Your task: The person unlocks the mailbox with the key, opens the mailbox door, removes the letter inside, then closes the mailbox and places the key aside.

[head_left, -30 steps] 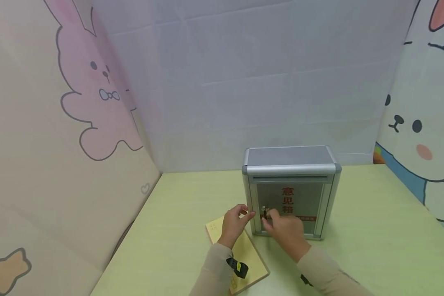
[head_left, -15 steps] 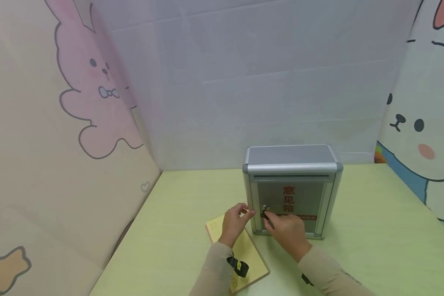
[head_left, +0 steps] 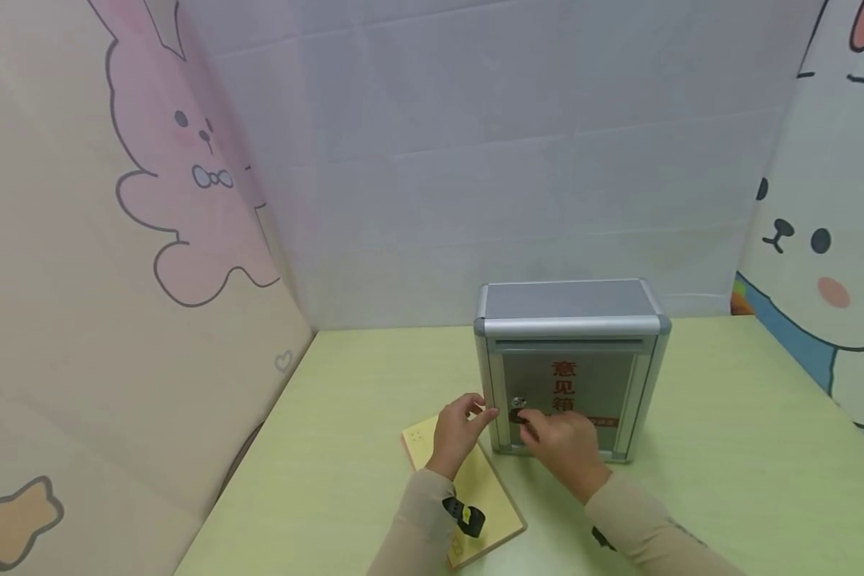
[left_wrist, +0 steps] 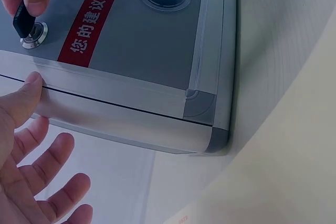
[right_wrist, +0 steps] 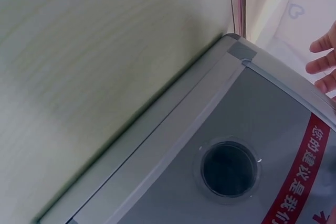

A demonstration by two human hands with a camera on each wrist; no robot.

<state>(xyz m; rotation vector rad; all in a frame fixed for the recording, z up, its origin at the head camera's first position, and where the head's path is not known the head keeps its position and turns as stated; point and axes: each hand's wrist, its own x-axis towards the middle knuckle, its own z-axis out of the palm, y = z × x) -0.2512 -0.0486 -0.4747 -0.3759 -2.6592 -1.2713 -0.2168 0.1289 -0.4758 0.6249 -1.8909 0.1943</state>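
Observation:
A grey metal suggestion box point(head_left: 572, 326) with silver edges and red Chinese lettering stands upright on the table. My right hand point(head_left: 565, 448) pinches the black head of a key point(left_wrist: 24, 20) between thumb and finger. The key sits in the round lock point(left_wrist: 35, 36) near the door's left edge. At the box's left front edge is my left hand point(head_left: 455, 436). Its thumb touches the frame by the door seam, while the other fingers point(left_wrist: 55, 161) spread loosely beside the box. Only the fingertips of the right hand show in the left wrist view.
A thin yellow board or pad point(head_left: 491, 508) lies on the light green table point(head_left: 360, 376), partly beneath my left forearm. The door bears a round dark window point(right_wrist: 229, 169) and a red printed strip point(left_wrist: 94, 19). A slot point(head_left: 569, 343) runs above it. Cartoon-printed cloth walls enclose the table.
The key's black head has turned in the lock from roughly upright to more sideways, and my right hand has shifted slightly right with it. My left hand stays at the box's edge.

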